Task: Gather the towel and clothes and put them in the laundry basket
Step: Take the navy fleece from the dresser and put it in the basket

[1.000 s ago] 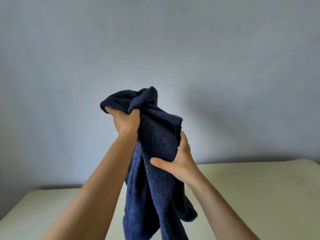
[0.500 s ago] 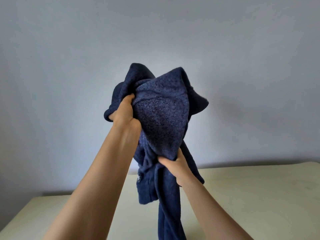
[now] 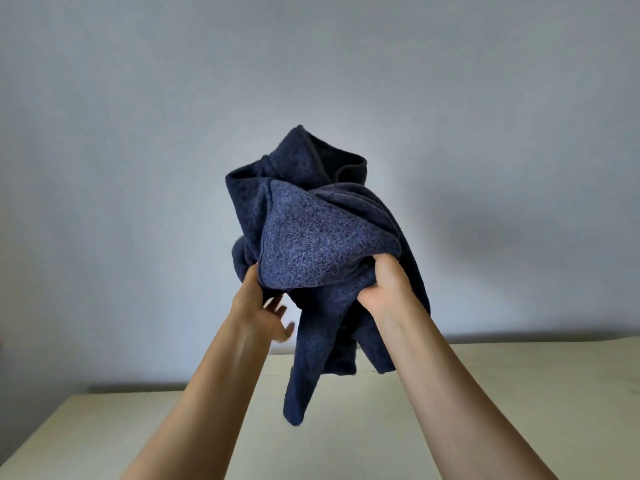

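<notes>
You hold a navy knit garment up in the air in front of a plain grey wall, well above the pale counter below. Your right hand is closed tight on a bunched fold at the garment's right side, fingers buried in the fabric. Your left hand touches the garment's lower left edge with the thumb side against the cloth, but its fingers are spread loose and blurred, gripping nothing firmly. The garment sits crumpled into a mound above both hands, with a long narrow part hanging down between your forearms, clear of the counter.
</notes>
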`<state>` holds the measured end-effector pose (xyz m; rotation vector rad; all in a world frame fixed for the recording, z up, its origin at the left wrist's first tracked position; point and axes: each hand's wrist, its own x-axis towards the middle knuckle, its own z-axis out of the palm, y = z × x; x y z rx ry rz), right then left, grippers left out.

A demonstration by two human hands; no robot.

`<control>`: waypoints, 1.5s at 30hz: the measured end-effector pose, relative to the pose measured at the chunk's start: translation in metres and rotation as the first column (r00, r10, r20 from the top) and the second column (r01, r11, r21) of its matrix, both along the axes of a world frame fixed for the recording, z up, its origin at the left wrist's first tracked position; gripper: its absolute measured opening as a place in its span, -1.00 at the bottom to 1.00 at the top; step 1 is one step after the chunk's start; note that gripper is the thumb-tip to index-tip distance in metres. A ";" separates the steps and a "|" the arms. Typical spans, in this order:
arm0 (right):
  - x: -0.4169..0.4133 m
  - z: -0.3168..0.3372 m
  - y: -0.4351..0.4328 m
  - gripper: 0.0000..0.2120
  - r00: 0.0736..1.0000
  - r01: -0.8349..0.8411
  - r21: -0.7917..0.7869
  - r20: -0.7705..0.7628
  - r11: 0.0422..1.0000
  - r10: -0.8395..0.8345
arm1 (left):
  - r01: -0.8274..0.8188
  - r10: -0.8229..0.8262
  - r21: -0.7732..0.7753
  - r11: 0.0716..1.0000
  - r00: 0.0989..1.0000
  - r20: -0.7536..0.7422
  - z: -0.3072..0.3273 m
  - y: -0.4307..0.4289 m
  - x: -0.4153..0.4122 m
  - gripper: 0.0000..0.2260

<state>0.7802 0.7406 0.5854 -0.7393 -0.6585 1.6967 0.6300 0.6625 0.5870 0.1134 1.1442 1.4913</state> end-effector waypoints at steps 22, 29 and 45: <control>0.028 -0.027 -0.008 -0.43 0.908 -0.053 -0.069 0.412 0.996 0.077 | 0.005 -0.135 0.417 0.909 0.950 0.283 0.005 0.002 -0.021 -0.68; -0.010 -0.056 -0.014 0.08 0.843 -0.528 -0.282 -0.061 0.801 0.535 | 0.062 -0.165 0.354 0.933 0.950 0.267 0.011 -0.012 -0.030 -0.79; -0.114 -0.029 -0.094 -0.62 0.856 -0.517 -0.056 -0.067 0.854 0.513 | 0.159 -0.173 0.145 0.977 0.981 0.086 -0.012 -0.101 -0.103 -0.78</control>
